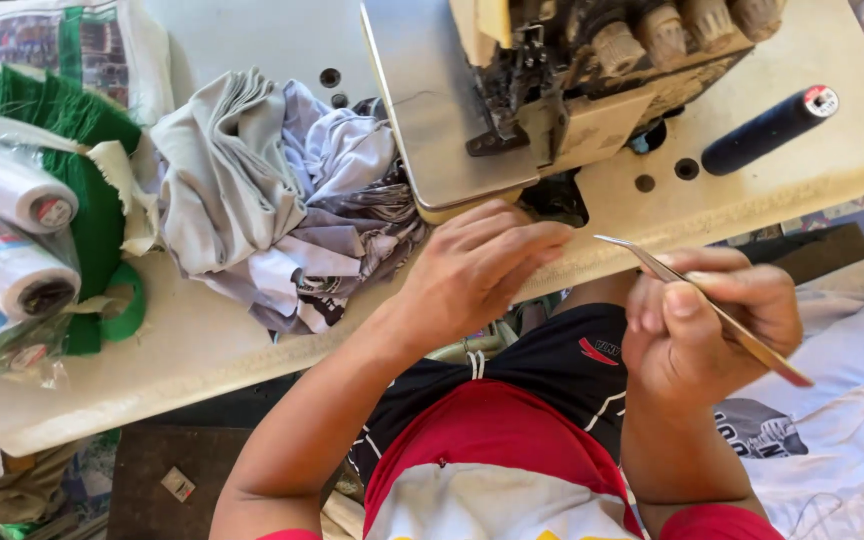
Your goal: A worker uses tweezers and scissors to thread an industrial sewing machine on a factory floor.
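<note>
At the far left of the counter (202, 345) lay three white thread cones (7, 185) wrapped in clear plastic, resting against a strip of green fabric (92, 200). Beyond them sat a folded printed cloth (62, 45). To the right, a heap of grey and pale lilac garments (282, 195) lay crumpled on the counter, its right edge touching the metal bed of the overlock sewing machine (562, 90). The machine stood at the far centre, its presser foot and needle area dark and worn, with tension knobs along its top.

The left hand (482, 265) rested at the near edge of the counter, just below the machine's bed, fingers extended and pointing right. Its grip was released; it held nothing, and whether the fingertips touched the counter edge could not be told.

The right hand (707, 320) was raised near the body, to the right of the left hand and apart from it. Its grip was closed on a pair of metal tweezers (692, 295), pinched between thumb and fingers, the points aimed up and left toward the machine, the blunt end projecting down and right.

Further right, a dark navy thread spool (767, 130) lay on its side on the counter beside the machine. White printed fabric (832, 400) lay at the near right, below the counter.
</note>
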